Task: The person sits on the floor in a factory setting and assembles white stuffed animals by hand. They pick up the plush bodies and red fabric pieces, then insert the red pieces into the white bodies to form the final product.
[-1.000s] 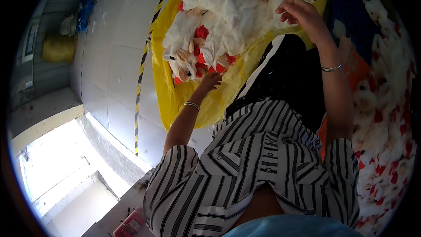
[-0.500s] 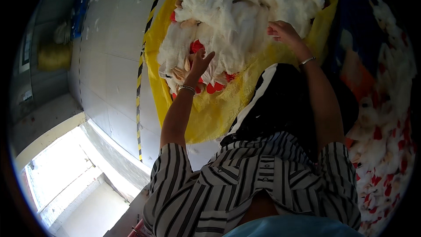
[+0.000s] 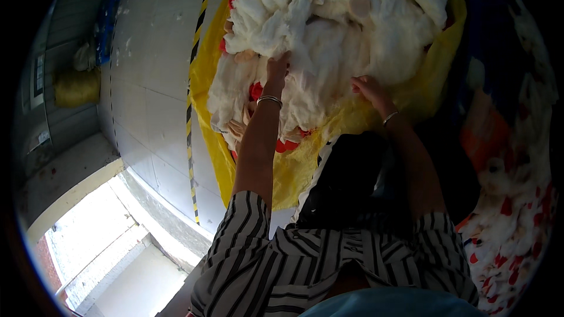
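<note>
A heap of fluffy white plush pieces (image 3: 338,47) with red and beige parts lies in an open yellow plastic sack (image 3: 202,76). Over the heap's left half, my left hand (image 3: 278,69) is closed at the fluff, its fingers curled on a white plush piece (image 3: 302,58). Just below it a red patch (image 3: 255,90) shows among the white. My right hand (image 3: 369,88) is at the heap's near right side, fingers curled together. What it pinches, if anything, is too small to make out.
Yellow-and-black striped tape (image 3: 189,123) runs along the grey floor (image 3: 147,76) left of the sack. Many white and red plush pieces (image 3: 505,229) lie piled at the right. At the far left are a yellow bundle (image 3: 76,88) and a bright doorway opening (image 3: 100,235).
My left hand has moved farther up and right onto the white fluff, and its fingers have closed. My right hand has come down toward me, its fingers now curled.
</note>
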Available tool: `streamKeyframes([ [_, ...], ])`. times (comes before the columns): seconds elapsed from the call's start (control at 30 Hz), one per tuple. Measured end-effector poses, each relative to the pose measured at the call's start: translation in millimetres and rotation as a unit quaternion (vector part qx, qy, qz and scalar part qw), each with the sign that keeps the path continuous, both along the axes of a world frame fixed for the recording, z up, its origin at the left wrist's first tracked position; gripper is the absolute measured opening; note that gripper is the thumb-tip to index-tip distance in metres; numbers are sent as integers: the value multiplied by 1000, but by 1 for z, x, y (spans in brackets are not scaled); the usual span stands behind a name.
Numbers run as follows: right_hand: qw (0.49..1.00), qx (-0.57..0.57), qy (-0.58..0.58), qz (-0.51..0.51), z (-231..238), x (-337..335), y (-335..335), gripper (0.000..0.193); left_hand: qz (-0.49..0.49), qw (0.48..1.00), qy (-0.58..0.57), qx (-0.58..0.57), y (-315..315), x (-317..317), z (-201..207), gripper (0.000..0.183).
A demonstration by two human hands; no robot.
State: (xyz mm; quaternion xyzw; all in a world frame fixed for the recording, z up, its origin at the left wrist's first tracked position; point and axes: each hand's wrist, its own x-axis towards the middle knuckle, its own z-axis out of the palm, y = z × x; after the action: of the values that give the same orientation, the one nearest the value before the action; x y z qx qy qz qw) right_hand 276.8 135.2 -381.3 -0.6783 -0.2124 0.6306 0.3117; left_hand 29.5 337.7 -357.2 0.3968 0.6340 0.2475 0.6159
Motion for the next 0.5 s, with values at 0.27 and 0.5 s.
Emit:
streamKeyframes([
  [0.27, 948, -17, 214, -234, 21, 32, 10, 46, -425, 897, 76, 92, -79, 44, 77, 36],
  [0.5, 998, 43, 34, -34, 22, 33, 10, 47, -689, 717, 47, 96, -184, 28, 31, 44],
])
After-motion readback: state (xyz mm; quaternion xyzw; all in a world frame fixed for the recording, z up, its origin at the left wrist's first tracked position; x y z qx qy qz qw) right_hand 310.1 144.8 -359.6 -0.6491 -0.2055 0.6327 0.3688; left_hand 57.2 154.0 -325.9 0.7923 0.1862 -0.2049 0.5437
